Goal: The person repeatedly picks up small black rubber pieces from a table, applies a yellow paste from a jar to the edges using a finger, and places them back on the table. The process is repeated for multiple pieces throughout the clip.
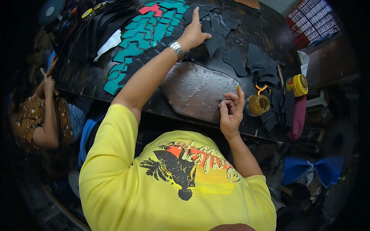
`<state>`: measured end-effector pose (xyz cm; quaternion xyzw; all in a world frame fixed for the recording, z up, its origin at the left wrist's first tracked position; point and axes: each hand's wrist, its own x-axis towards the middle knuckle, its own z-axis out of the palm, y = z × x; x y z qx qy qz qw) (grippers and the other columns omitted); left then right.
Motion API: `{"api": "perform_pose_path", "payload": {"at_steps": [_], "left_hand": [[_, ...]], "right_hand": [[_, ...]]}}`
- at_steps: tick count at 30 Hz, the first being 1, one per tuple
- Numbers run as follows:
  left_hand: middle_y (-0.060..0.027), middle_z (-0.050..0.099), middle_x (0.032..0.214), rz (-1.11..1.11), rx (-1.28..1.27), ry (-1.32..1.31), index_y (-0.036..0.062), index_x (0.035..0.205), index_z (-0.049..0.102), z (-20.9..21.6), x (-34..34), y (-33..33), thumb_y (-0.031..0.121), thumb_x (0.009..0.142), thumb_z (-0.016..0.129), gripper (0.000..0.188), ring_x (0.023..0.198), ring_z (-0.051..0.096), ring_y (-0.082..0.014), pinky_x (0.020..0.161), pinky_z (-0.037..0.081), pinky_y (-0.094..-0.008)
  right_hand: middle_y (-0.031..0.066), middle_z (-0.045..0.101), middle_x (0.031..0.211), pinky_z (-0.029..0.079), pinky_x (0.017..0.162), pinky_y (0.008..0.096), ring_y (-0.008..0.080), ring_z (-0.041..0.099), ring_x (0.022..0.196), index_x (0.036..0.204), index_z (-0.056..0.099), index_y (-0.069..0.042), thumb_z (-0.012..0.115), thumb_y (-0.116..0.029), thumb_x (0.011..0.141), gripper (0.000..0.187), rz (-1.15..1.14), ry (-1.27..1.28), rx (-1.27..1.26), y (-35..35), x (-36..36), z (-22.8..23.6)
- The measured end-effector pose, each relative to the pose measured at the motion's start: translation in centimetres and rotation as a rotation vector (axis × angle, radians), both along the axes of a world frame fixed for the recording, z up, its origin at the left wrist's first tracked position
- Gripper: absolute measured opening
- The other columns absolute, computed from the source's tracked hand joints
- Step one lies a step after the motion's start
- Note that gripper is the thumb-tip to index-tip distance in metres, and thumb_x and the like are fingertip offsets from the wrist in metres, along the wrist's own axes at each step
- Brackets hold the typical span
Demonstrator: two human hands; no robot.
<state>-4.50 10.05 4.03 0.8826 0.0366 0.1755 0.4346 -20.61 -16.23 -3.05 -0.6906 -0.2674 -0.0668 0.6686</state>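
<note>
My left hand (194, 36) is stretched far across the table, index finger and thumb apart, over flat black cut pieces (214, 36). Whether its fingertips touch a piece cannot be told. Close to the table's front edge, my right hand (232, 115) is raised at the right end of a worn dark slab (196, 90). Its index finger points up with a yellow-brown smear on the tip, and the other fingers bend loosely around nothing visible. Just right of it stands an open glass jar (257, 105) coated in brownish paste, apparently glue.
Rows of overlapping teal pieces (135, 40), one red piece (151, 10) among them, cover the table's left part. More black pieces (235, 61), orange-handled scissors (262, 89) and a yellow tub (296, 85) lie to the right. Another person (46, 119) is at the far left.
</note>
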Motion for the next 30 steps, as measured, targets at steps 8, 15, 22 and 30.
{"api": "perform_pose_path", "payload": {"at_steps": [8, 15, 22, 30], "left_hand": [[-0.0317, 0.061, 0.119, 0.012, 0.149, 0.056, 0.0071, 0.155, 0.005, -3.3, 9.2, -0.3, 0.014, 0.07, 0.089, 0.12, 0.112, 0.062, -0.0444, 0.097, 0.05, -0.0445], [-0.0192, 0.053, 0.139, 0.093, 0.417, 0.056, 0.0117, 0.154, 0.024, -2.2, 7.2, -1.2, 0.008, 0.08, 0.077, 0.091, 0.113, 0.063, -0.0375, 0.095, 0.052, -0.0432], [-0.0251, 0.058, 0.127, -0.318, 0.37, -0.091, 0.0062, 0.135, 0.053, -1.0, -0.3, -3.7, 0.023, 0.084, 0.075, 0.057, 0.11, 0.062, -0.0441, 0.093, 0.051, -0.0488], [-0.0192, 0.032, 0.157, -0.428, 0.706, -0.003, 0.0065, 0.152, 0.035, -4.6, -13.2, -7.2, 0.048, 0.096, 0.053, 0.072, 0.147, 0.028, -0.0375, 0.118, 0.02, -0.0542]], "right_hand": [[0.0107, 0.056, 0.115, 0.049, 0.076, 0.0231, 0.0088, 0.055, 0.083, 0.156, 0.021, -0.009, 0.055, 0.009, 0.09, 0.076, -0.021, -0.044, -0.109, -0.2, 0.0, 0.1], [0.0099, 0.059, 0.112, 0.047, 0.075, 0.0223, 0.0094, 0.056, 0.083, 0.154, 0.025, -0.007, 0.057, 0.008, 0.089, 0.074, -0.037, -0.05, -0.107, 0.0, 0.0, 0.2], [0.0106, 0.062, 0.108, 0.048, 0.07, 0.0233, 0.0115, 0.059, 0.079, 0.152, 0.03, -0.005, 0.061, 0.006, 0.087, 0.072, -0.075, -0.094, -0.105, 0.2, 0.1, 0.0], [0.011, 0.057, 0.115, 0.048, 0.08, 0.0238, 0.0106, 0.055, 0.09, 0.155, 0.022, -0.006, 0.057, 0.006, 0.093, 0.072, -0.005, -0.051, -0.032, 0.2, 0.0, 0.2]]}}
